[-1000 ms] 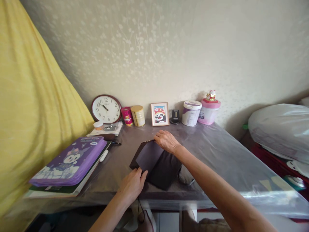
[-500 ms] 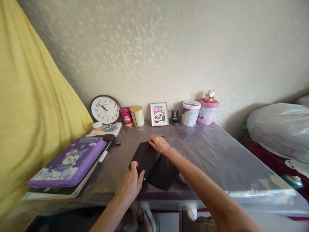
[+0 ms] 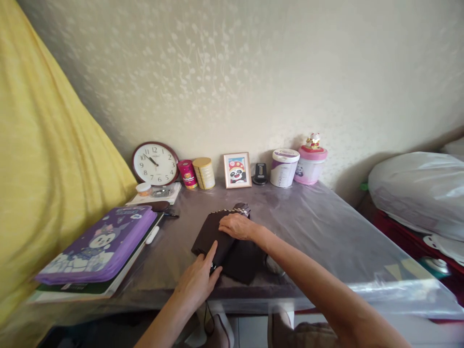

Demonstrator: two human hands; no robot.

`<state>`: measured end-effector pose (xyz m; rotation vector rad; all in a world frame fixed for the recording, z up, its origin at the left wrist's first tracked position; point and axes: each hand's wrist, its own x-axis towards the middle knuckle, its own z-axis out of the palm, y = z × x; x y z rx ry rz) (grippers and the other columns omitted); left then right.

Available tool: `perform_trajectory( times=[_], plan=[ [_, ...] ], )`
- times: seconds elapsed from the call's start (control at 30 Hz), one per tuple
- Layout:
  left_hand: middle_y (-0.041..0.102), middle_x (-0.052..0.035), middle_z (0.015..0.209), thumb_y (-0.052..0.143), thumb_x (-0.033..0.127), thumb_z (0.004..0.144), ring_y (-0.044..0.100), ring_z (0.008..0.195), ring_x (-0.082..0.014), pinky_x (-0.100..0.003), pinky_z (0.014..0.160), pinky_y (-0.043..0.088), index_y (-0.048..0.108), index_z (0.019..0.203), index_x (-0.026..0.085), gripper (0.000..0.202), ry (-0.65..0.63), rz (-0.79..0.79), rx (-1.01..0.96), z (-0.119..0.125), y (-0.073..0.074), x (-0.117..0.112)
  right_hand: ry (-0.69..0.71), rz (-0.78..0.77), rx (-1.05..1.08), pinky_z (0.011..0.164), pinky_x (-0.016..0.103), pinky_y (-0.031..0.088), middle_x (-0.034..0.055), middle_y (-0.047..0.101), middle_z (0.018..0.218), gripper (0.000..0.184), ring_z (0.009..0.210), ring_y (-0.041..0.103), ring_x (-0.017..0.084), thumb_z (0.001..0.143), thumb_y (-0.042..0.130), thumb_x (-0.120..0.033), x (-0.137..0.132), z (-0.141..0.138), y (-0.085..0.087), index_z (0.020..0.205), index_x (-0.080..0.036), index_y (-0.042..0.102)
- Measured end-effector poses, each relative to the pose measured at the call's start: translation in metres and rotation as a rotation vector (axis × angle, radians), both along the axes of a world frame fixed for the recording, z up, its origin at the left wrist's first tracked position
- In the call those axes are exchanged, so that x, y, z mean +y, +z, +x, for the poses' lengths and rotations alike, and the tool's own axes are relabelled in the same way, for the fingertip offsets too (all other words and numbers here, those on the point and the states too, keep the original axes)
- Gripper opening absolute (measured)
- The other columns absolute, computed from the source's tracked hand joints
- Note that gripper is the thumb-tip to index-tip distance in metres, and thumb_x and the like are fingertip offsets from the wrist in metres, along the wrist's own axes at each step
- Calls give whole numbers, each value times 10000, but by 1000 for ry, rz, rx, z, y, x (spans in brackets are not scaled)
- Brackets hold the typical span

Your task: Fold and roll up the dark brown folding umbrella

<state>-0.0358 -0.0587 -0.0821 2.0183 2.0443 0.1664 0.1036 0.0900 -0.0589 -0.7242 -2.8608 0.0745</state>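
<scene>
A black folding umbrella (image 3: 209, 234), collapsed with its cloth in loose folds, lies slantwise on the covered table. Rib tips (image 3: 232, 210) line its far end, and a thin wrist strap (image 3: 207, 319) hangs from its near end over the table edge. My left hand (image 3: 197, 275) holds the near end, forefinger along the cloth and thumb below. Across the upper folds, my right hand (image 3: 237, 226) presses with its fingers together and bent over the cloth. Another dark fabric part (image 3: 242, 263) spreads flat beneath, to the right; whether it belongs to the umbrella I cannot tell.
At left lie a purple pencil-case-like folder (image 3: 97, 246) on books and a white marker (image 3: 152, 235). Along the wall stand a clock (image 3: 155, 163), cans (image 3: 204, 173), a picture frame (image 3: 238, 170) and tubs (image 3: 284, 168). A roundish object (image 3: 273, 266) sits under my right forearm.
My right hand has slid from the umbrella's far edge down onto its cloth, baring the rib tips. My left forefinger has stretched forward along the cloth.
</scene>
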Motion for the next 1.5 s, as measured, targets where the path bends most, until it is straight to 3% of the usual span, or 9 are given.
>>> perform_trajectory(
  times=[0.17,0.23,0.37,0.5,0.7,0.87,1.03,1.27,1.5],
  plan=[
    [599,-113,1058,337,340,870,584,969,-208,-276,807,414,215,1396,189,561,-11,-18,-89,-2,4,2,-163,68,78,870,285,371,95,636,971,271,962,562,168,911,386,-295,10,15,8,921,-159,620],
    [592,-125,1113,329,331,872,562,1028,-203,-273,850,401,230,1391,158,556,-14,-24,-137,-4,6,3,-166,-27,156,801,255,401,72,647,931,257,901,582,154,911,381,-284,9,23,17,937,-175,612],
    [554,-134,1211,338,334,865,522,1107,-209,-284,892,384,265,1377,151,549,15,-43,-178,-8,6,6,-21,-355,158,656,206,430,8,656,771,228,696,599,106,893,404,-261,-6,41,26,942,-180,611],
    [529,-137,1252,342,348,859,511,1130,-218,-302,902,384,267,1377,154,558,20,-48,-197,-10,3,7,39,-453,-18,738,243,452,34,651,963,250,849,595,146,780,572,-295,-27,56,20,1005,-197,618],
    [499,-133,1288,339,349,860,477,1171,-219,-300,926,374,263,1378,146,562,31,-74,-182,-8,5,7,33,-383,-260,882,435,410,120,505,1237,688,1097,484,300,598,685,-484,-47,66,16,1203,-206,511],
    [489,-142,1296,334,345,864,464,1183,-229,-313,925,378,255,1382,142,561,37,-88,-174,-6,9,7,30,-351,-315,912,446,377,131,462,1280,838,1132,455,322,531,719,-495,-55,64,13,1268,-209,442],
    [502,-145,1281,342,346,861,472,1174,-226,-308,929,375,256,1382,144,565,22,-67,-186,-8,7,7,26,-331,-305,898,433,386,115,459,1287,793,1124,461,317,539,714,-474,-56,64,8,1247,-217,465],
    [502,-150,1278,339,350,855,479,1166,-236,-320,929,374,261,1380,140,571,18,-60,-189,-9,4,7,67,-284,-315,828,401,426,118,511,1223,532,1049,514,284,680,609,-346,-56,65,17,1181,-189,521],
    [520,-148,1258,340,352,854,484,1160,-225,-308,925,372,257,1380,146,571,18,-57,-192,-8,6,6,122,-221,-288,807,367,433,96,551,1151,472,976,538,247,674,584,-255,-62,62,19,1140,-188,536]
  ],
)
